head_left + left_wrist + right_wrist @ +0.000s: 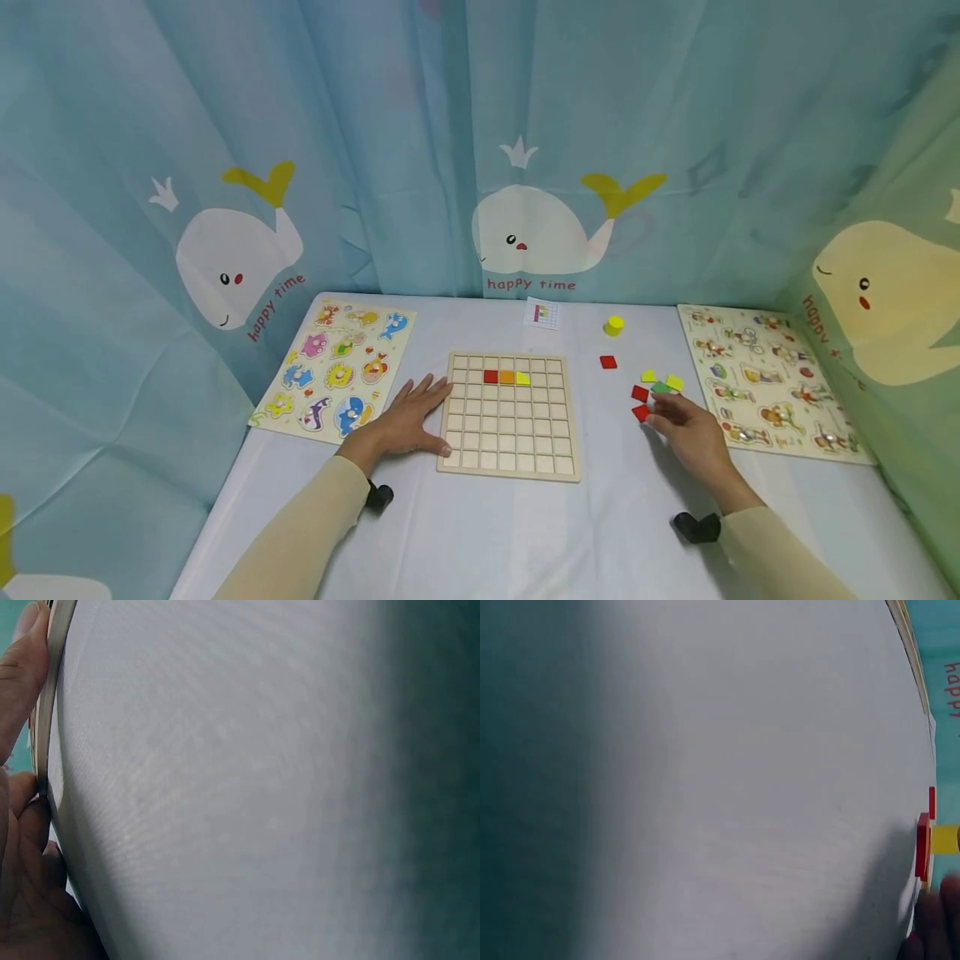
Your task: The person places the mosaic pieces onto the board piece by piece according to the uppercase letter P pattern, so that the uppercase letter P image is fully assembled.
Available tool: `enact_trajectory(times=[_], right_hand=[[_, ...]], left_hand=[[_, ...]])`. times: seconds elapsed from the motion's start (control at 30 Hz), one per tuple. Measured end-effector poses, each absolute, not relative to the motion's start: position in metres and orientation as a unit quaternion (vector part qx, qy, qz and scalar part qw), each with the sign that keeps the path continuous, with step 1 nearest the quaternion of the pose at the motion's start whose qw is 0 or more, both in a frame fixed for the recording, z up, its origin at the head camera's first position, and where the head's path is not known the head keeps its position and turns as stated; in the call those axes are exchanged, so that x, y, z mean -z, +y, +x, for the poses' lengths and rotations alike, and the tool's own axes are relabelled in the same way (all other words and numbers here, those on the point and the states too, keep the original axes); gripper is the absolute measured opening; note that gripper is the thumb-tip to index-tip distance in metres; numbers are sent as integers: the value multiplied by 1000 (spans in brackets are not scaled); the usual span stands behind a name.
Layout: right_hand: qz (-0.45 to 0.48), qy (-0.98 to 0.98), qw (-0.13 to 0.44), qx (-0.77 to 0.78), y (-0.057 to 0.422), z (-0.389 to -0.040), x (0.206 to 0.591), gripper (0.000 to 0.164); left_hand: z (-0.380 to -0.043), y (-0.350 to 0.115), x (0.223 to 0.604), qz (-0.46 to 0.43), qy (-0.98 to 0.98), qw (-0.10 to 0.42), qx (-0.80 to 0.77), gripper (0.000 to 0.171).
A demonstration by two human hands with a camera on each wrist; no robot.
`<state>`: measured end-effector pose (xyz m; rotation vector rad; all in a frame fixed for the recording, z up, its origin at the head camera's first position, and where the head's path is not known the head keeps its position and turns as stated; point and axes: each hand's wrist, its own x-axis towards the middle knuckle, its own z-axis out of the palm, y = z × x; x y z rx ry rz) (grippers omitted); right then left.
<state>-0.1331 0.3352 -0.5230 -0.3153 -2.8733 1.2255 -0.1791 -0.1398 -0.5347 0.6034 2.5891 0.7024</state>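
My left hand (408, 417) lies spread along the left edge of a square wooden grid board (506, 477), the thumb on its lower left corner. A red tile (491, 377), an orange tile (507, 377) and a yellow tile (523, 378) sit side by side in one upper row. My right hand (690, 433) reaches over loose tiles right of the board. Its thumb and forefinger are at a red tile (640, 413) and a green tile (661, 387). Another red tile (640, 392) and a yellow tile (675, 382) lie close by.
A sea-animal puzzle board (303, 425) lies at left, another picture puzzle (798, 446) at right. Behind the grid are a small pattern card (542, 313) and a yellow cylinder (614, 326). A single red tile (608, 362) lies between grid and pile. Whale-print curtains (420, 208) surround the table.
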Motion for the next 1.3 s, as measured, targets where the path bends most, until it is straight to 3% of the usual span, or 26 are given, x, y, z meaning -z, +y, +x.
enact_trajectory(times=[0.23, 0.53, 0.8, 1.17, 1.3], right_hand=[[-116, -925, -34, -360, 337, -134, 527, 56], [-50, -949, -10, -310, 333, -135, 534, 36], [-39, -946, -49, -319, 338, -135, 530, 44], [-44, -945, -35, -323, 339, -137, 529, 35], [-48, -942, -5, -331, 341, -138, 528, 33]], left_hand=[[-179, -139, 534, 214, 922, 195, -257, 117], [-178, -140, 536, 222, 920, 195, -256, 118], [-180, -141, 538, 218, 922, 187, -261, 118], [-179, -141, 534, 224, 921, 185, -261, 118], [-179, -141, 533, 223, 920, 185, -265, 118]])
